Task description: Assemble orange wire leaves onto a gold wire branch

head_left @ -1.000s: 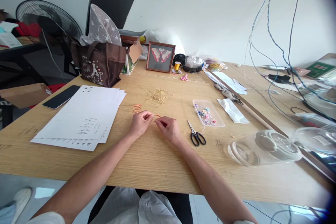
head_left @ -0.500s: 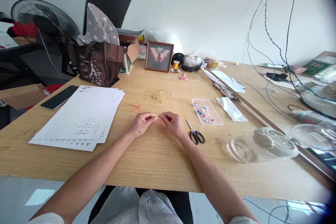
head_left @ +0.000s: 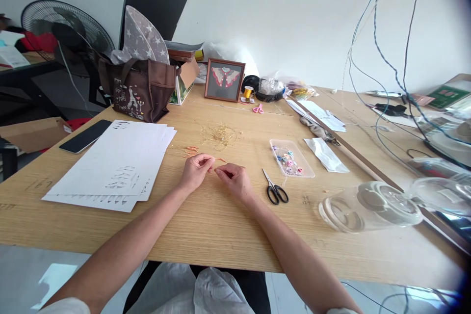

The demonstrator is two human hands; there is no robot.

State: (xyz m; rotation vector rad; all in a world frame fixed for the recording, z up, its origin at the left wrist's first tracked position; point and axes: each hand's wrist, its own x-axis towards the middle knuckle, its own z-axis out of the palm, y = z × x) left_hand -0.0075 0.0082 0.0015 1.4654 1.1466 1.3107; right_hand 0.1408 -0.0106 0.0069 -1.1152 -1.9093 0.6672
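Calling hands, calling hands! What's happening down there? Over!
Left hand pinching slender orange piece. Right hand close by, grip unclear. Black-handled scissors off to the right, not between them. Over.

Slender orange strip is matching small orange slivers in hue. Tangled fine metallic wire is gleaming gold. Flat wooden tabletop is showing light tan, streaky grain. White paper sheets are carrying dark grey marks. Brown fabric bag is displaying pale printed figure, lettering; grey curved fabric piece is bearing white stars. Reddish-brown rectangular picture frame is bordering dark grey backing, cream-and-red winged motif. Yellow thread spool, small pink scissors, black-handled metal scissors are adding contrast. Small round beads are mixing blue, pink, purple.
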